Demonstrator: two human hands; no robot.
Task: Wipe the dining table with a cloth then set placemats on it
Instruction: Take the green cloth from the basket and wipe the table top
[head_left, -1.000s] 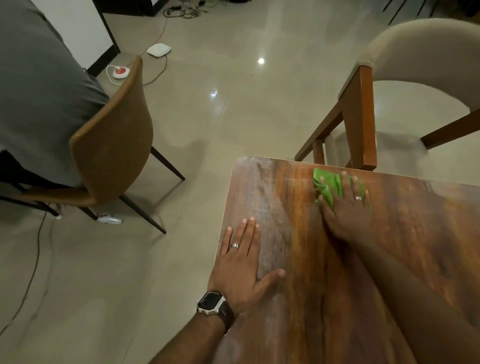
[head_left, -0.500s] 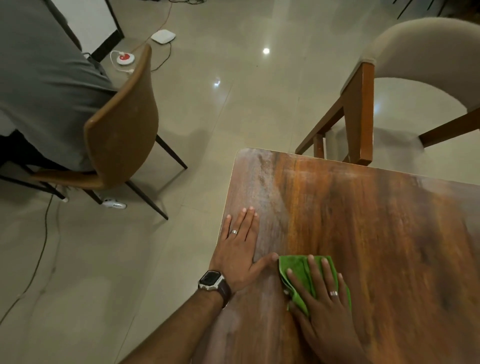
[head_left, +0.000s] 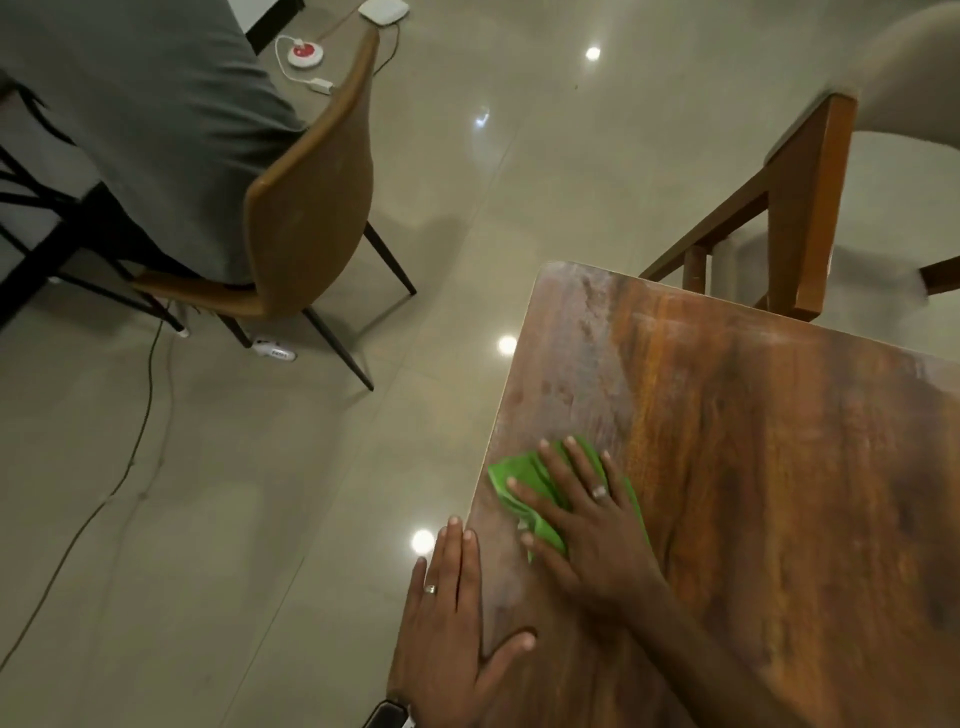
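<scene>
Right hand (head_left: 597, 525), fingers spread, presses a green cloth (head_left: 524, 480) flat near the counter's (head_left: 779, 467) left edge. Left hand (head_left: 452, 618) lies flat and spread across that edge.

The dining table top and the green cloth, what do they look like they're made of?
The dining table top looks like wood or a wood-look laminate: brown streaked grain, a pale thin edge band, a dull smeared sheen. Which one, the view leaves open. The green cloth looks like soft woven or microfibre fabric: it bunches into folds under the right hand and shows no shine.
</scene>
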